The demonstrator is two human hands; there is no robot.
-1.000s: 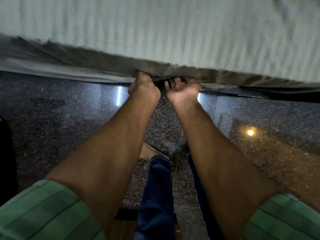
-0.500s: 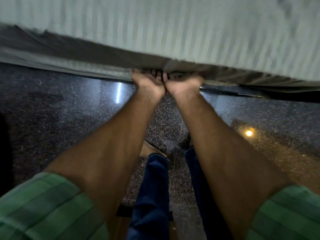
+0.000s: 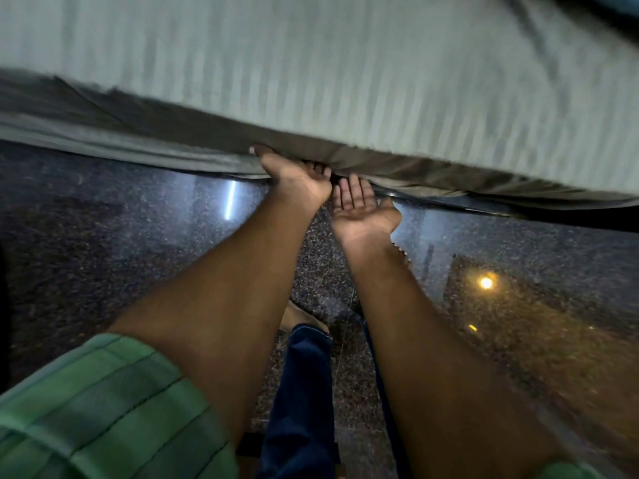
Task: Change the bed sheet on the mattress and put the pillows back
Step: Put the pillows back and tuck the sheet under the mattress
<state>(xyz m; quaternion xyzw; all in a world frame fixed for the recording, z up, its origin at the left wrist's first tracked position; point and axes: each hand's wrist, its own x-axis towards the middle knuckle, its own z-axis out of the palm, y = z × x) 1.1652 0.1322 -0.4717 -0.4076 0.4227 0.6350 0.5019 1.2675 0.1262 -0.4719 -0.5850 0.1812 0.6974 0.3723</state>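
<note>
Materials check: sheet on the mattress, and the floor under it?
Sheet: looks like woven cotton or a blend, matte pale grey-green with faint tone-on-tone stripes; it creases and drapes softly where it hangs at the edge. Floor: polished speckled stone, probably granite, dark and glossy; it mirrors a lamp and a light strip. Motion blur leaves the exact weave unclear.

No readable text, labels, brands or numbers anywhere: nothing on the striped bed sheet (image 3: 345, 63) above the hands, nothing on the speckled floor (image 3: 103, 236) below.
</note>
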